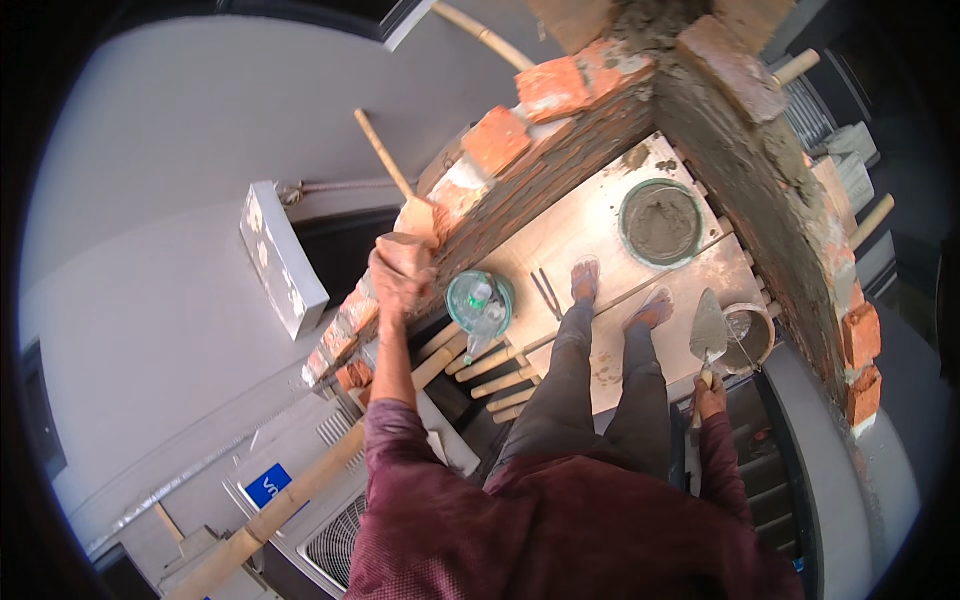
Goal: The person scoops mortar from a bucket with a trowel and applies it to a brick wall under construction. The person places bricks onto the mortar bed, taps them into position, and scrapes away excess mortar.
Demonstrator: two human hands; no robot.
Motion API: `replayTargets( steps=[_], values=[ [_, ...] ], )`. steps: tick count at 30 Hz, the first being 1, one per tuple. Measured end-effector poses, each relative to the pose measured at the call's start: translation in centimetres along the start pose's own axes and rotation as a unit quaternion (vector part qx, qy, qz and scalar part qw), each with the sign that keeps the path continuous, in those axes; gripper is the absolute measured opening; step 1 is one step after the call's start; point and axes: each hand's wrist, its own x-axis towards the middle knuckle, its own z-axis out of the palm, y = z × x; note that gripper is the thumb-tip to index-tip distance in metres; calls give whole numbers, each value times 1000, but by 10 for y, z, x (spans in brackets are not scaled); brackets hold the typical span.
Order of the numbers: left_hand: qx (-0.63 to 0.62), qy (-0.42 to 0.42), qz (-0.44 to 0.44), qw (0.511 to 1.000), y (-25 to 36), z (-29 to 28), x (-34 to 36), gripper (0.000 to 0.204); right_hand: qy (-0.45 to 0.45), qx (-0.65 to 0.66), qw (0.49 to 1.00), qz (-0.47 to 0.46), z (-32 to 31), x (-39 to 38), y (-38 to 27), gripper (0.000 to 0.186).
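Note:
My left hand [398,290] is wrapped round a brick [406,254] at the top of the left brick wall [497,141]. Motion blurs its fingers a little, and I cannot tell whether the brick touches the wall. My right hand [711,396], low on the right, grips the handle of a pointed trowel [709,327]. The trowel's grey blade points away from me, beside a bucket [748,338] whose inside shows greyish. Farther off, a round green tub [661,224] holds wet grey mortar.
I stand on plywood boards [560,215] between two brick walls meeting at a far corner. A green bucket with plastic bottles [480,303] and a dark tong-like tool [546,293] lie near my feet. Bamboo poles [500,382] show past the board's left edge. Loose bricks [862,336] top the right wall.

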Motion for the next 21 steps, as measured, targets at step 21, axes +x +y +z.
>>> replayTargets(
  steps=[21],
  values=[
    [371, -69, 191, 906, -211, -28, 64, 126, 152, -728, 644, -182, 102, 322, -164, 46]
  ],
)
